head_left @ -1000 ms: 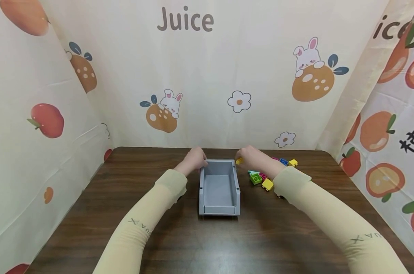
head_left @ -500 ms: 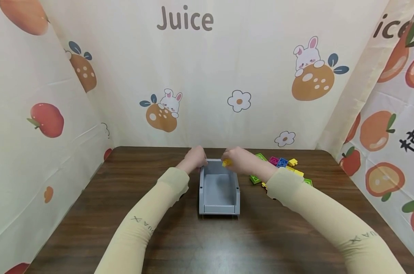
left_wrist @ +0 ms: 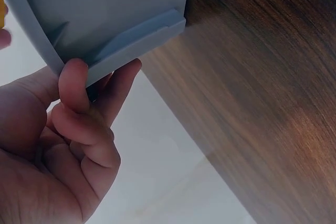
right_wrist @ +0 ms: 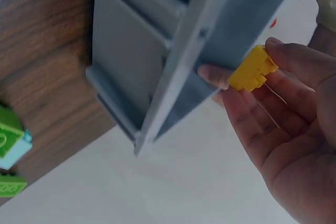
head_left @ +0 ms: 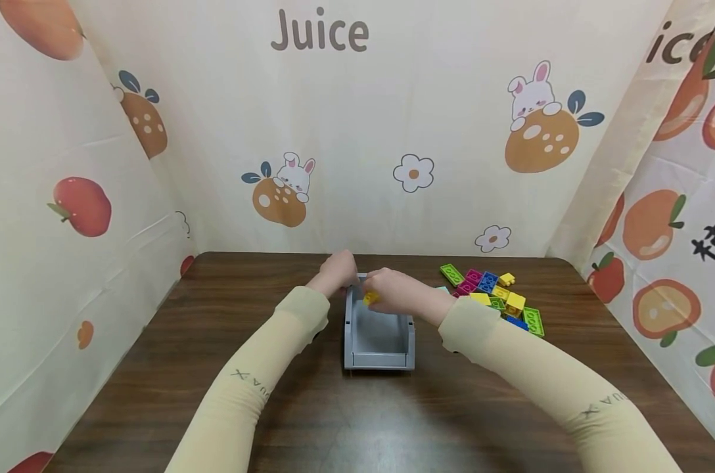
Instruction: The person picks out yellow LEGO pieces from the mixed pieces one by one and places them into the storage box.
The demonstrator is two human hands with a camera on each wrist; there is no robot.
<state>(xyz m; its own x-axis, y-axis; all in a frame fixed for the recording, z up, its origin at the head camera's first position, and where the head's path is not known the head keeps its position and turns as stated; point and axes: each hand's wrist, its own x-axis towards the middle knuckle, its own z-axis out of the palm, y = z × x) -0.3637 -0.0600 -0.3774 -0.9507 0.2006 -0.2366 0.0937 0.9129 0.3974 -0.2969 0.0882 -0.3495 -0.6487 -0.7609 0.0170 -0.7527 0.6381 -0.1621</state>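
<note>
A grey open-fronted plastic bin point(head_left: 381, 335) stands on the table, its low front lip facing me. At its back left corner my left hand point(head_left: 337, 272) grips the edge; the left wrist view shows the fingers point(left_wrist: 73, 85) curled against the bin's rim. My right hand point(head_left: 393, 291) is over the back part of the bin, pinching a yellow toy building brick point(right_wrist: 254, 70) between thumb and fingertips. From the head view this hand hides part of the bin's back and right wall. The visible floor of the bin is bare.
Right of the bin lies a loose pile of building bricks: a green plate point(head_left: 533, 321), a blue brick point(head_left: 487, 282), magenta bricks point(head_left: 467, 286) and several yellow ones. The dark wooden table point(head_left: 227, 328) ends at a printed curtain point(head_left: 357, 118) behind.
My right hand has moved left from beside the bin to over its inside, carrying the yellow brick, which uncovers more of the pile. The left hand has stayed at the bin's corner.
</note>
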